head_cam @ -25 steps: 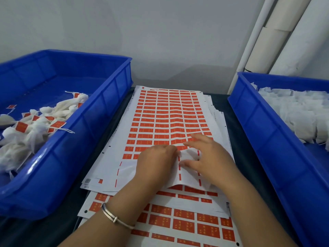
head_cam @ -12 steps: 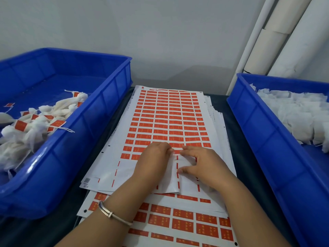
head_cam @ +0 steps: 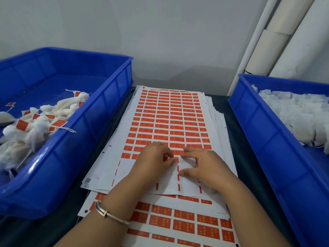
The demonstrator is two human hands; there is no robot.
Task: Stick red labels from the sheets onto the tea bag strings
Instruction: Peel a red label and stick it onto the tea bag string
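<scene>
A stack of white label sheets (head_cam: 170,122) is laid on the dark table (head_cam: 238,157) between two blue bins. The top sheet is covered in rows of small red rectangular labels (head_cam: 162,131) over its far part; its near part has been stripped to bare white backing, with only thin red strips left between the columns. Beneath its near edge, another sheet with larger-looking red labels (head_cam: 179,221) is exposed.

At the boundary between red rows and bare backing, both hands are placed close together on the top sheet. The left hand (head_cam: 153,159) is curled, with thumb and fingertips pinched at a red label at the sheet's middle column; whether the label is already lifted cannot be told. The right hand (head_cam: 204,166) is pressed on the bare backing just right of that spot, fingers spread. A silver bangle (head_cam: 110,213) is worn on the left wrist.

Left of the sheets, a blue bin (head_cam: 85,139) is seen holding white tea bags with red labels on their strings (head_cam: 35,125). Right of the sheets, the other blue bin (head_cam: 267,139) is filled with unlabelled white tea bags (head_cam: 299,118).
</scene>
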